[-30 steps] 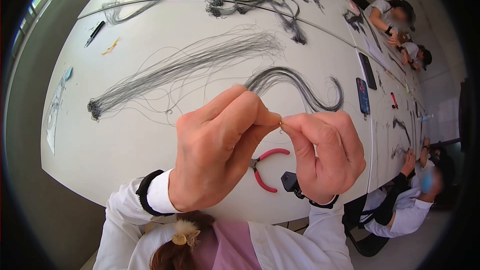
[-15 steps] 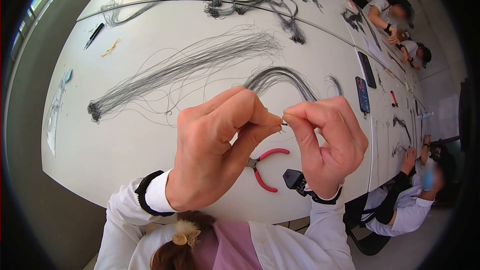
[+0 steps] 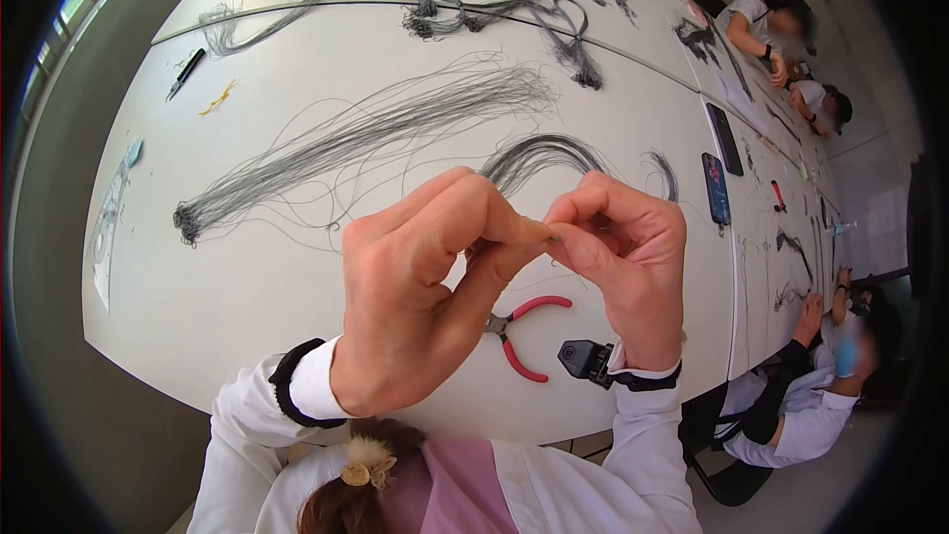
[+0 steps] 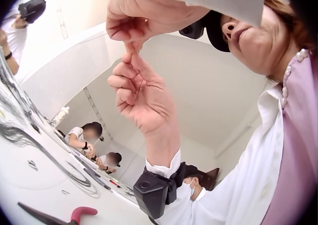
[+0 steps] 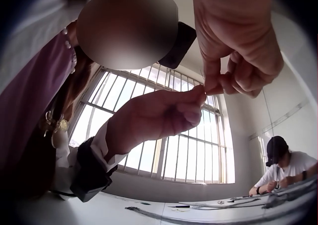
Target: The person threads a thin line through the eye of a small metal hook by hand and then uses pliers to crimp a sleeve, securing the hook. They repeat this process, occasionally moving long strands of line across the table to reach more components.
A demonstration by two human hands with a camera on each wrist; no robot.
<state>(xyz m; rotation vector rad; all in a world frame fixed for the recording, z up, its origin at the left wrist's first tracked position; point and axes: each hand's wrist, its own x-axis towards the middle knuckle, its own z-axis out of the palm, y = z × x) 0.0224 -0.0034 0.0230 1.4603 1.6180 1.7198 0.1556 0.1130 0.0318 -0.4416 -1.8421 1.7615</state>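
Thumb and finger of the left hand (image 3: 415, 292) (image 4: 159, 16) (image 5: 154, 115) pinch a tiny thin piece, mostly hidden. Against those fingertips, the right hand (image 3: 633, 262) (image 4: 149, 98) (image 5: 238, 41) pinches at the same spot. Both hands are raised above the white table. A curved dark bundle of strands (image 3: 544, 150) lies beyond them, its near end hidden behind the left hand. Beneath the hands rest pliers with red handles (image 3: 509, 341), partly covered by the left hand.
A long spread of grey strands (image 3: 366, 133) crosses the table (image 3: 247, 297). Looped bundles (image 3: 578, 49) lie farther back. A black pen-like tool (image 3: 185, 74) and a clear ruler (image 3: 109, 227) are left, two phones (image 3: 717, 188) right. Several people sit along the right side.
The right hand shifted from slightly apart to touching the left fingertips, its wrist turned more upright. The dark piece visible between them is now mostly covered. The left hand hardly moved.
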